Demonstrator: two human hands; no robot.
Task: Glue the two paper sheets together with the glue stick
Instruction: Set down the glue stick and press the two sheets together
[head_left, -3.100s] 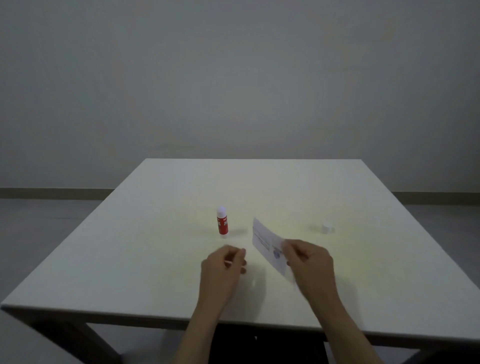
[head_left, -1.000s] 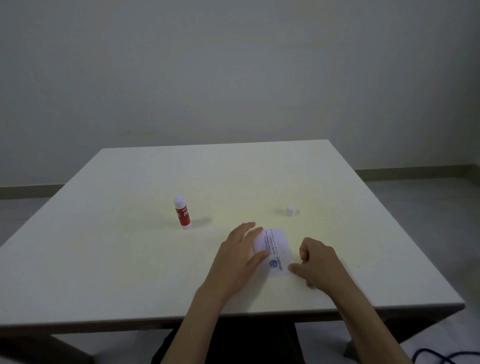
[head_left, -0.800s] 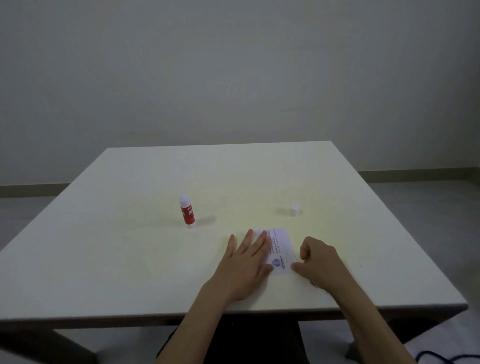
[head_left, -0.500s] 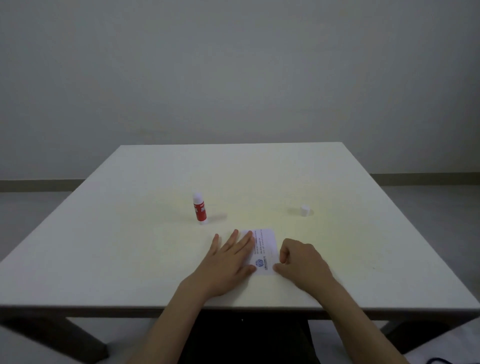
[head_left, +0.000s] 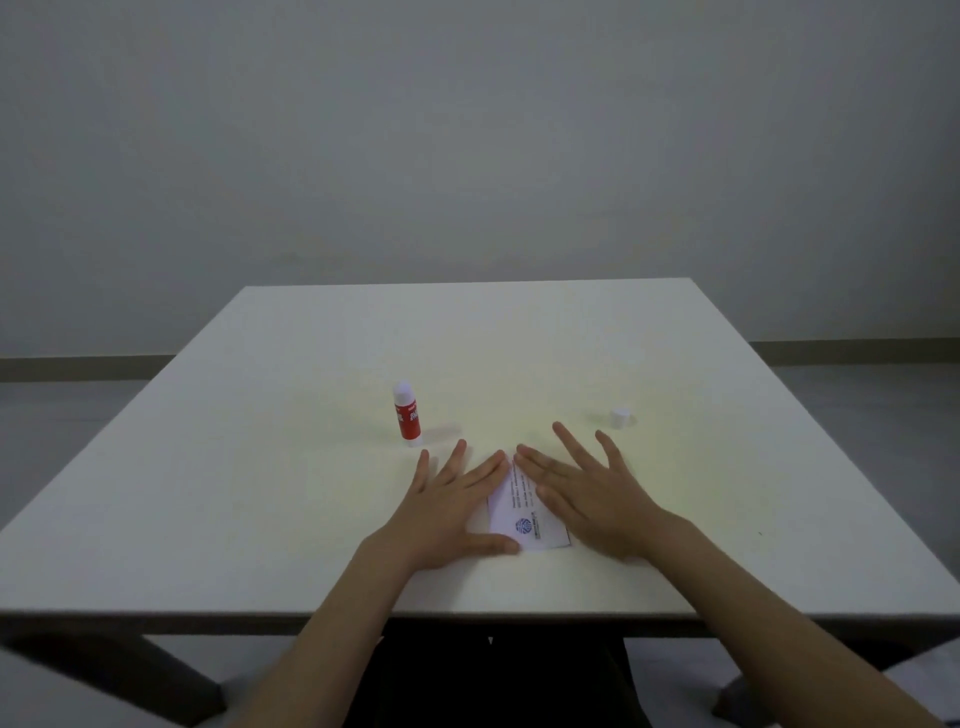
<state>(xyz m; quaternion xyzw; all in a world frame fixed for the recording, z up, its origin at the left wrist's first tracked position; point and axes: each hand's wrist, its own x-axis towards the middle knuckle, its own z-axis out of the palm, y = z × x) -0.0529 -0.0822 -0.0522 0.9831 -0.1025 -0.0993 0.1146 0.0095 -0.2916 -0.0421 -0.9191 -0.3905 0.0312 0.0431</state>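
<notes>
A small white paper (head_left: 524, 519) with printed lines and a blue round logo lies flat on the white table (head_left: 311, 364), near its front edge. Whether a second sheet lies under it I cannot tell. My left hand (head_left: 452, 506) rests flat, fingers spread, on the paper's left part. My right hand (head_left: 592, 493) lies flat with fingers spread over its right part. The red glue stick (head_left: 407, 421) stands upright without its cap, left of and behind my hands. Its white cap (head_left: 620, 417) sits apart at the right.
The table's front edge runs just below my wrists. A grey wall and floor lie behind the table.
My right hand has opened from a fist and spread flat onto the paper. My left hand stays flat on it. The view has shifted slightly.
</notes>
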